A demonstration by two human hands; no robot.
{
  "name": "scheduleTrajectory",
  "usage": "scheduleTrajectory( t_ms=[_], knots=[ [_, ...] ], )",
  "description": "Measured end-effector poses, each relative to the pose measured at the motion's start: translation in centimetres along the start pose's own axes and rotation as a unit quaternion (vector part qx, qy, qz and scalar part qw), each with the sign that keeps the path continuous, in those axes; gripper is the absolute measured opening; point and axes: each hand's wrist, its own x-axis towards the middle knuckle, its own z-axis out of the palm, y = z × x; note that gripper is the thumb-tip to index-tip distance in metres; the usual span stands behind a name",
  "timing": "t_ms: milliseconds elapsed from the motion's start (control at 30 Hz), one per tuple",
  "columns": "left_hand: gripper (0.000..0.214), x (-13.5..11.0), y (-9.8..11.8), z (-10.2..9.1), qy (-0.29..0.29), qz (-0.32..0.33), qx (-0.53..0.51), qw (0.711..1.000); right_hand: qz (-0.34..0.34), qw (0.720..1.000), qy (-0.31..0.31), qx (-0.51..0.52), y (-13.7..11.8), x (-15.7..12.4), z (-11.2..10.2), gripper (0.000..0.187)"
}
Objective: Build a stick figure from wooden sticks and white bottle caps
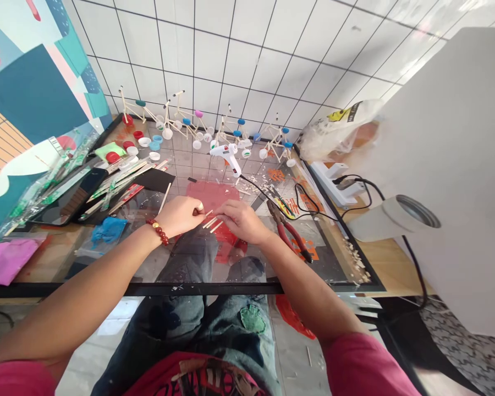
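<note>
Just between left grip (180,215) and right grip (243,221): short sticks (212,223); cannot tell whether either clamps.

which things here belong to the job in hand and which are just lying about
Likely part of the job:
short sticks by the right hand
glue gun
pliers
loose caps
stick-and-cap models

Seemingly just lying about:
dark phone
pink packet
plastic bag
pale scraps

The head camera looks forward and down, close above the hands (181,216).
</note>
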Motion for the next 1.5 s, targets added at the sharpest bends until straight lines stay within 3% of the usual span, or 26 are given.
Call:
scheduleTrajectory(
  t_ms=[233,400,633,833,1067,1500],
  knots=[
    [0.022,0.0,0.2,0.1,0.008,0.008,0.011,1.000,-0.017,1.000,-0.004,0.003,-0.3,0.2,0.6,0.021],
    [0.019,0.0,0.2,0.2,0.010,0.011,0.023,1.000,0.010,1.000,-0.009,0.009,-0.4,0.2,0.6,0.016],
    [0.019,-0.1,0.2,0.4,0.017,0.021,0.044,0.999,0.000,0.999,-0.007,0.033,-0.3,0.3,0.7,0.023],
    [0.019,-0.1,0.1,0.5,0.023,0.030,0.047,0.998,-0.002,0.998,0.012,0.058,-0.2,0.2,0.8,0.020],
    [0.016,-0.3,0.1,0.7,0.027,0.030,0.057,0.998,0.054,0.988,0.060,0.130,0.0,0.0,0.9,0.011],
    [0.020,-0.7,0.7,1.3,0.032,0.024,0.083,0.996,0.062,0.994,0.021,0.091,-0.8,-0.2,0.5,0.007]
  ],
)
